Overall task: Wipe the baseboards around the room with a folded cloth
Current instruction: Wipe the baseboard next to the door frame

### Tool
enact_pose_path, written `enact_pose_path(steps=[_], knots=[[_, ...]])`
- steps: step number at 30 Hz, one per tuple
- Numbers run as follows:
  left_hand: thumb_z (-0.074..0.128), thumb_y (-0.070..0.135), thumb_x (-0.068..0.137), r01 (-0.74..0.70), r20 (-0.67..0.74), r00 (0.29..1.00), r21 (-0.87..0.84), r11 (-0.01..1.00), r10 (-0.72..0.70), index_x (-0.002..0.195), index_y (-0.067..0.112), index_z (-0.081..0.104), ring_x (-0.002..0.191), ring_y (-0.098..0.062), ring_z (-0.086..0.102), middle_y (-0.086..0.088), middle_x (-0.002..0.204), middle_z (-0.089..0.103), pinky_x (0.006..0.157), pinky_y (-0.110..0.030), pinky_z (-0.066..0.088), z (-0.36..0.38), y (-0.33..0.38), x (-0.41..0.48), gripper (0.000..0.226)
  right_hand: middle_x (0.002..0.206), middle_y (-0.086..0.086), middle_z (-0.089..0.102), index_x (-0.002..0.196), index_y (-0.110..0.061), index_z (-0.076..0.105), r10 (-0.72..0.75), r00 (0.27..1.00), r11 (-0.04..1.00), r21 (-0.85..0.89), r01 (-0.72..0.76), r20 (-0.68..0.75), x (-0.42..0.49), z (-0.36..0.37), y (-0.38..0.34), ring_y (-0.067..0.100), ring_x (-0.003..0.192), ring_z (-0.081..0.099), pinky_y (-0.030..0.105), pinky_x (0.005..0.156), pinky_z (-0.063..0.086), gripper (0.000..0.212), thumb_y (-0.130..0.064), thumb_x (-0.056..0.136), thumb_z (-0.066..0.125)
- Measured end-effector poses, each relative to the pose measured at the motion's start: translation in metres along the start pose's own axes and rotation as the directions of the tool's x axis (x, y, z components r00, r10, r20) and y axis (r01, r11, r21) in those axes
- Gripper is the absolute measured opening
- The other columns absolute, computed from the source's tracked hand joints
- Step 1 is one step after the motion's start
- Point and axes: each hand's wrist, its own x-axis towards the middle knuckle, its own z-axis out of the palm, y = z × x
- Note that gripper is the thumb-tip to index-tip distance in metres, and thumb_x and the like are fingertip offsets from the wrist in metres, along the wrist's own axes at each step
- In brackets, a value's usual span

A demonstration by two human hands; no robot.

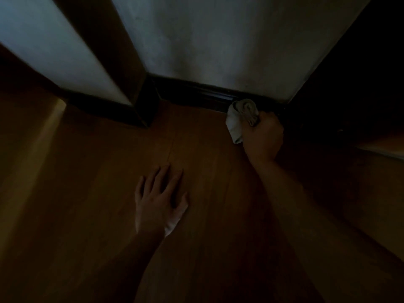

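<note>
Right hand (263, 134) fingers grip pale bunched cloth (237, 120) at dark baseboard (196, 91); left hand (157, 201) splayed.

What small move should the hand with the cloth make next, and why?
Probably slide the cloth left along the baseboard. The right hand grips it at the board near the right corner, and a long stretch lies to its left.

Wooden floor (87, 193), pale wall (218, 40), perhaps a dark door (360, 73) at right
</note>
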Motion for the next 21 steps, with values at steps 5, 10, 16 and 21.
enact_pose_path(steps=[5, 10, 16, 21], knots=[[0.035, 0.067, 0.096, 0.003, 0.000, 1.000, 0.012, 1.000, -0.003, 0.154, 0.038, 0.035, 0.153, -0.023, 0.019, 0.001, 0.164, 0.028, 0.120, -0.055, 0.017, 0.000, 0.002, 0.001, 0.065, 0.092, 0.016, 0.065, 0.081, -0.001, 0.067, 0.045, 0.997, 0.999, 0.033, -0.043, -0.065, -0.002, 0.002, 0.007, 0.028, 0.078, 0.062, 0.028, 0.060, 0.042, 0.028, -0.028, 0.089, 0.065], [0.035, 0.066, 0.097, 0.006, 0.000, 1.000, 0.005, 1.000, -0.006, 0.154, 0.038, 0.034, 0.153, -0.022, 0.018, 0.002, 0.164, 0.027, 0.121, -0.055, 0.017, -0.001, 0.001, 0.001, 0.064, 0.093, 0.015, 0.065, 0.084, -0.002, 0.068, -0.001, 0.999, 1.000, 0.020, 0.002, -0.052, 0.000, 0.007, 0.002, 0.027, 0.079, 0.062, 0.027, 0.060, 0.039, 0.028, -0.029, 0.088, 0.067], [0.035, 0.066, 0.096, 0.004, -0.012, 1.000, 0.017, 1.000, -0.003, 0.153, 0.037, 0.038, 0.152, -0.024, 0.022, 0.000, 0.163, 0.030, 0.120, -0.056, 0.019, 0.000, 0.002, 0.002, 0.064, 0.092, 0.014, 0.065, 0.084, -0.005, 0.069, -0.008, 1.000, 1.000, 0.030, 0.009, -0.021, -0.002, 0.016, -0.010, 0.027, 0.080, 0.063, 0.028, 0.059, 0.040, 0.027, -0.031, 0.089, 0.064], [0.033, 0.067, 0.096, 0.003, -0.020, 1.000, 0.016, 1.000, -0.003, 0.153, 0.036, 0.037, 0.152, -0.023, 0.021, 0.000, 0.163, 0.029, 0.121, -0.054, 0.016, -0.002, 0.003, 0.001, 0.064, 0.099, 0.015, 0.065, 0.092, -0.004, 0.070, 0.001, 1.000, 1.000, -0.005, -0.001, -0.016, 0.004, 0.002, 0.001, 0.029, 0.085, 0.063, 0.029, 0.061, 0.042, 0.031, -0.035, 0.088, 0.066]])
